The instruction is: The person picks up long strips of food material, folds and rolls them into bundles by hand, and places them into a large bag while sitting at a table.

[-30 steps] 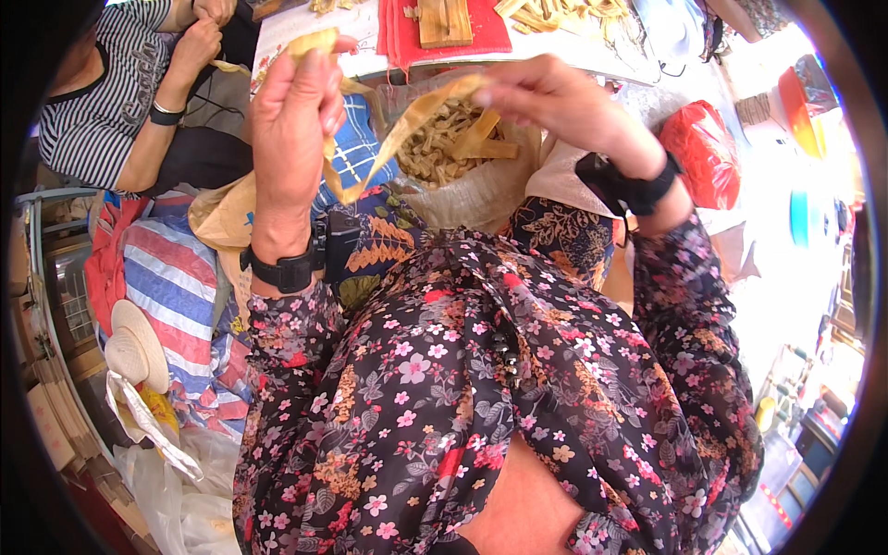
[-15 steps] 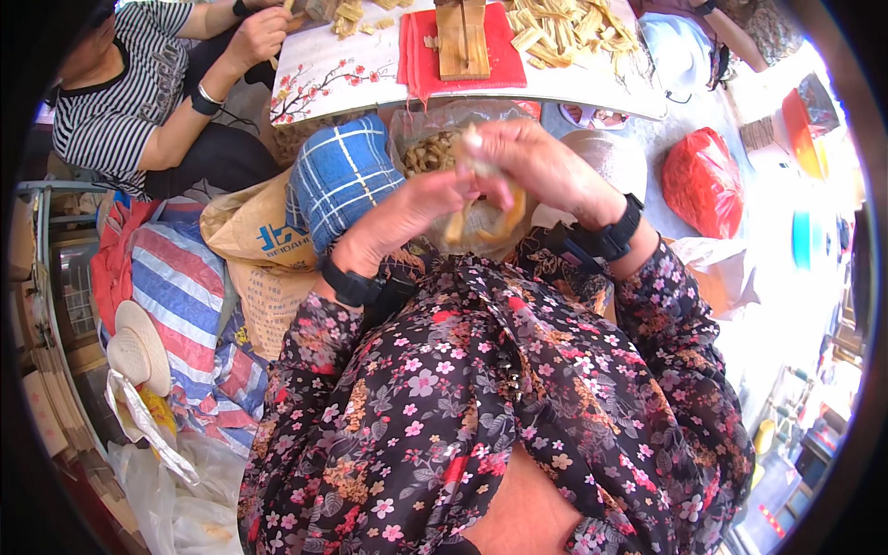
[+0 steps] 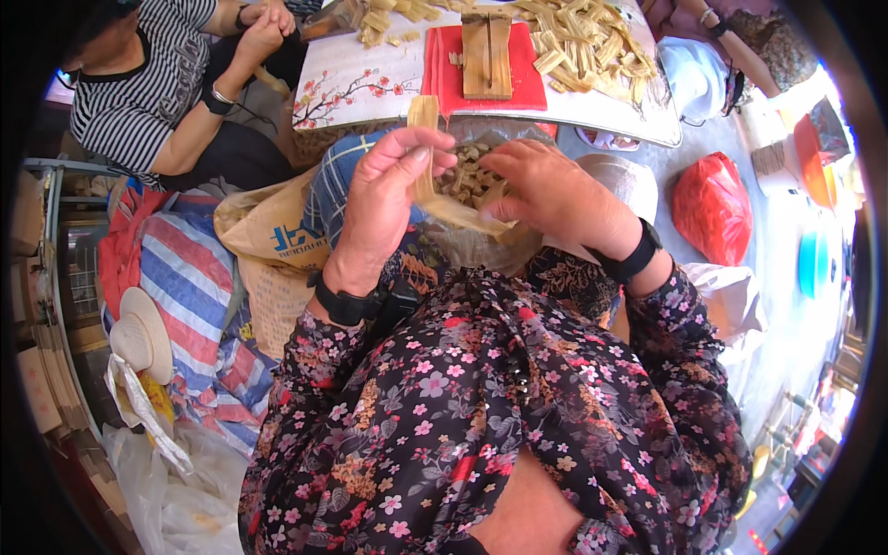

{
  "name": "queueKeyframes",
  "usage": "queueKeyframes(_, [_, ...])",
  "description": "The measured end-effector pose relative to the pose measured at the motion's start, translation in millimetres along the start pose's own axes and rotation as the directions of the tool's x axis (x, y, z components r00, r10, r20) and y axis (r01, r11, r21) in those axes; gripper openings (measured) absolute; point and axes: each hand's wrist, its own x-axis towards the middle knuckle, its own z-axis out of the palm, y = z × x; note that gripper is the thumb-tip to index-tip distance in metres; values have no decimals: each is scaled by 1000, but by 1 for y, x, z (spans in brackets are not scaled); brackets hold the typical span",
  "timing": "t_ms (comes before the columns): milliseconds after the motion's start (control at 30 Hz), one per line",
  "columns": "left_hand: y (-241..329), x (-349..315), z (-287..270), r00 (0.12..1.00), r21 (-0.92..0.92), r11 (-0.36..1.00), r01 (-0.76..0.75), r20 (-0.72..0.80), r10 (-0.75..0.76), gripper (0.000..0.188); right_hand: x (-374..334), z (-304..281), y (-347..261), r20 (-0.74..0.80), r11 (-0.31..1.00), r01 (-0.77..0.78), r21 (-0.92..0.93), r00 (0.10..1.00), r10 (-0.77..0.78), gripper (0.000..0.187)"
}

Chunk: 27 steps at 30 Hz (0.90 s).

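A flat, pale tan strip (image 3: 423,166) is pinched between the thumb and fingers of my left hand (image 3: 388,180). One end stands up above that hand; the rest bends down and sweeps right, its lower part blurred. My right hand (image 3: 560,194) is beside that lower end, thumb and forefinger apart; whether the thumb touches the strip is unclear. Beneath and beyond both hands, a container lined with clear plastic (image 3: 504,129) holds several short tan pieces (image 3: 474,176), partly hidden by my hands.
Ahead, a white table (image 3: 361,69) carries a red cloth (image 3: 527,69), a slotted wooden block (image 3: 487,55) and heaped tan strips (image 3: 597,46). A person in stripes (image 3: 139,102) sits at the left. A red plastic bag (image 3: 712,208) lies right; a printed sack (image 3: 273,222) stands left.
My hands, earlier close together with a looped strip between them, have moved apart. My left hand now raises one strip end. The view has shifted slightly.
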Motion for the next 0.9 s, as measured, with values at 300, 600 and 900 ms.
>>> queueKeyframes(300, [4,5,16,990,655,752,-76,139,-21,18,20,35,9,-221,474,92,876,949,224,16])
queueKeyframes(600, [-12,17,10,838,-154,833,531,240,-490,34,13,3,-8,-597,901,310,303,799,-74,18])
queueKeyframes(900, [-16,28,27,894,-210,870,446,150,-422,24,8,17,-10,-38,234,-65,970,912,408,18])
